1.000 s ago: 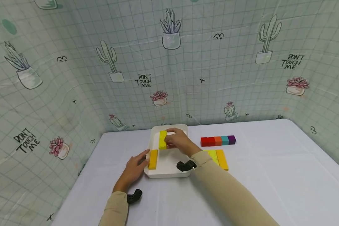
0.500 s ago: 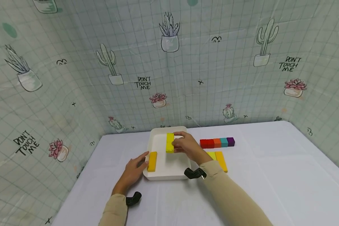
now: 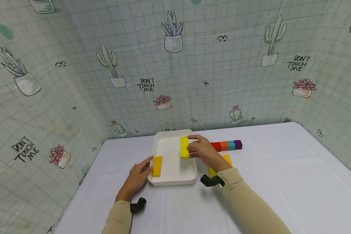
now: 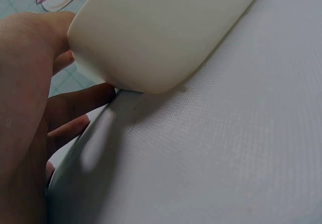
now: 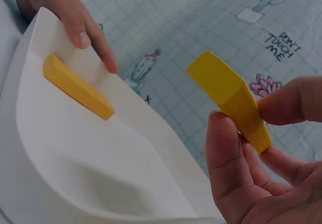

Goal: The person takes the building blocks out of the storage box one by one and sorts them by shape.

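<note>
A shallow white tray [image 3: 175, 177] sits on the table in the head view. Above its right half, my right hand [image 3: 203, 151] pinches a bright yellow block [image 3: 184, 148] between thumb and fingers; in the right wrist view the yellow block [image 5: 216, 78] is held clear of the tray floor. A deeper yellow block [image 3: 157, 166] lies inside the tray along the left wall. My left hand [image 3: 138, 177] rests against the tray's left edge, fingers extended. In the left wrist view, the thumb touches the tray's outer corner [image 4: 126, 58], with other fingers below it.
Behind my right hand runs a row of red [image 3: 216, 146], orange [image 3: 224, 146], teal [image 3: 231, 145] and purple [image 3: 238, 144] cubes. More yellow blocks [image 3: 227, 159] lie right of the tray, partly hidden by my right arm. A patterned cloth [image 3: 193, 97] hangs behind the table.
My right hand has carried the bright yellow block rightward across the tray, from the far middle toward the right wall. The left hand and the deeper yellow block have stayed in place.
</note>
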